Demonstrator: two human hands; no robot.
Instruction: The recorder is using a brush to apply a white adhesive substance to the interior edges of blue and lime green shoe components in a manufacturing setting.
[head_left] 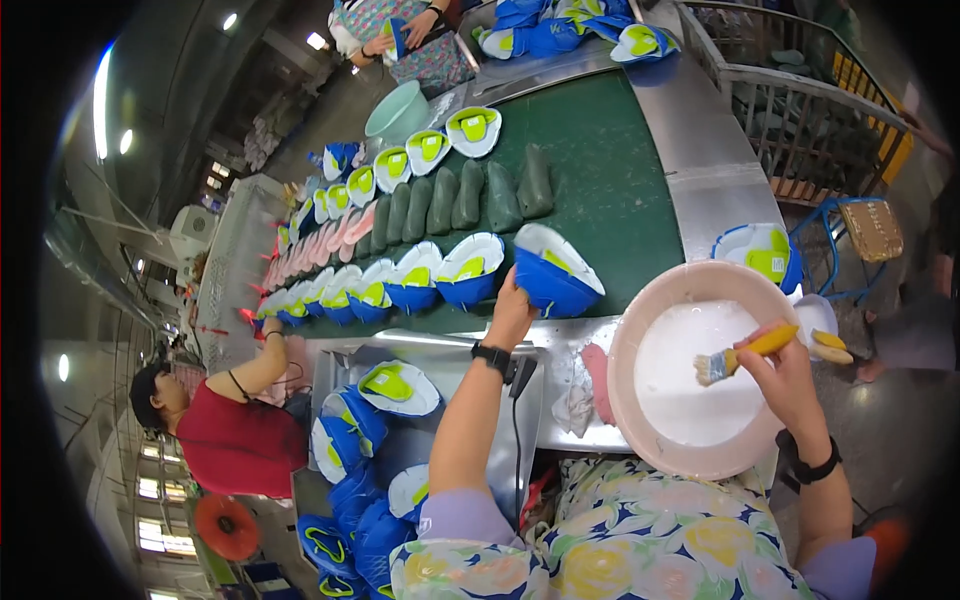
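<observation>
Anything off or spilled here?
Nothing clearly spilled or damaged. The crumpled pale cloth by the pink basin and the jumbled blue uppers look untidy against the neat row of uppers on the green belt.

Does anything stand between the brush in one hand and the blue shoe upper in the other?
Only the rim of the pink basin, as seen here. The right hand holds the brush over the basin; the left hand holds the blue shoe upper outside it. Nothing else visible lies between.
</observation>
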